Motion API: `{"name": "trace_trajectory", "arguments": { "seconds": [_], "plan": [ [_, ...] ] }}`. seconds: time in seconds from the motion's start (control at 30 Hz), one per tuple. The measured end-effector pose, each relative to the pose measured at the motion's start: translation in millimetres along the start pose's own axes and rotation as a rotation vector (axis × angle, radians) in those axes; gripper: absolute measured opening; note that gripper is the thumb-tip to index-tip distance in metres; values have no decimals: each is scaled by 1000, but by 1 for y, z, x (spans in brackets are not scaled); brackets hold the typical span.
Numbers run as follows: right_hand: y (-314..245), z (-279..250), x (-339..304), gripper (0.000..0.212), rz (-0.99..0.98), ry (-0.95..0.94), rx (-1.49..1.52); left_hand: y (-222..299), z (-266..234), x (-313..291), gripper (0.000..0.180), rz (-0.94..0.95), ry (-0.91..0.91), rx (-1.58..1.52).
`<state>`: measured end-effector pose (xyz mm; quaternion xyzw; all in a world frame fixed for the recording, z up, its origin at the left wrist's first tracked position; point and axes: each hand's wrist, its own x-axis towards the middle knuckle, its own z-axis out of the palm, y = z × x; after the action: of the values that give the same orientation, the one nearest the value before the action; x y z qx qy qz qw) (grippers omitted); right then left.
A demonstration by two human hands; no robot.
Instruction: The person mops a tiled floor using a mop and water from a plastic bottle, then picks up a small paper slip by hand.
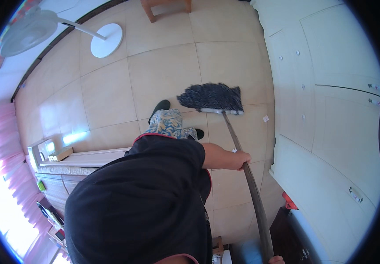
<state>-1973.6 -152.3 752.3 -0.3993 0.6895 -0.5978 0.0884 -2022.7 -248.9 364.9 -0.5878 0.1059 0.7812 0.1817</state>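
Mop (214,97), one, in two hands (242,160)

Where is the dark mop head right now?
In the head view, the mop head lies on the tiled floor, slightly right of and above centre, at the end of the wooden handle, between the dark shoes and white cabinets.

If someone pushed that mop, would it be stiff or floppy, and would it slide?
The shaggy mop head would probably flop and drag. The long handle shows no sharp bend, so it is likely stiff. The tiles look smooth, so sliding may be easy, though I can't tell whether it's wet.
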Motion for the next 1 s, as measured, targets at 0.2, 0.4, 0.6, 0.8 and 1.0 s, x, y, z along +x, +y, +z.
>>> {"name": "trace_trajectory", "arguments": {
  "seconds": [0.2, 0.4, 0.6, 0.8, 1.0],
  "plan": [
    [-5, 14, -33, 29, -53, 317, 5, -6, -14, -2, 17, -111, -190, -64],
    [-11, 78, -24, 37, -2, 152, 106, 46, -90, -18, 16, -63, -184, 89],
    [8, 176, 2, 32, 3, 200, 305, 134, -216, -21, 16, 92, -208, -50],
    [20, 258, 44, 41, -86, -170, 316, 195, -341, -53, 14, 252, -185, -317],
    [25, 317, 73, 43, -83, -551, 487, 185, -446, -94, 13, 397, -131, -622]
  ]
}}
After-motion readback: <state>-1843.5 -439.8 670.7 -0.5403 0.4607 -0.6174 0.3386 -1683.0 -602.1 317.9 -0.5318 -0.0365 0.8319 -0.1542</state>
